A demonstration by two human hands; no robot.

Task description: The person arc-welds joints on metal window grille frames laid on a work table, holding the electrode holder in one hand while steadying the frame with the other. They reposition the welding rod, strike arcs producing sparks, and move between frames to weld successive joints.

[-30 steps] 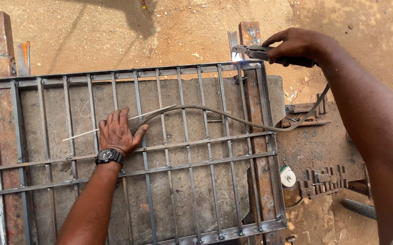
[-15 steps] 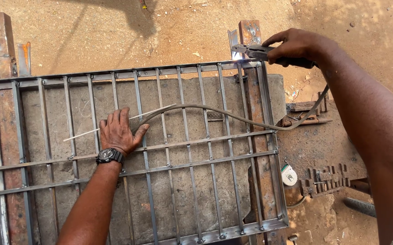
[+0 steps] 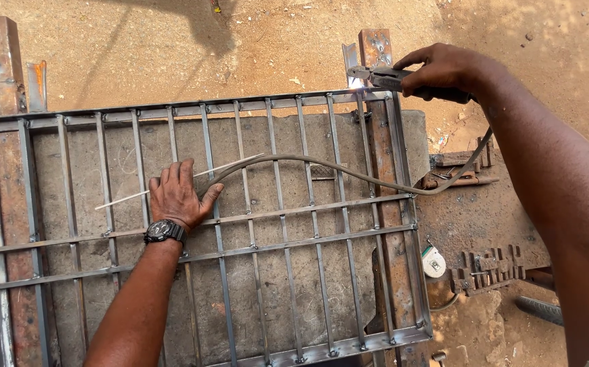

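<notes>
left hand point(image 3: 177, 197) flat, fingers spread, pressing on steel grille point(image 3: 240, 224) laid over grey slab point(image 3: 274, 285). right hand point(image 3: 444, 71) clamped on welding electrode holder point(image 3: 383, 77) at grille's top right corner, cable point(image 3: 349, 173) trailing across bars. no containers visible.

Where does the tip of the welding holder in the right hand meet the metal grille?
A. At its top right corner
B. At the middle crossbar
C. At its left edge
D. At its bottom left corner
A: the right hand grips the welding holder, whose tip glows at the top right corner of the metal grille, while the left hand lies flat on the bars.
</notes>
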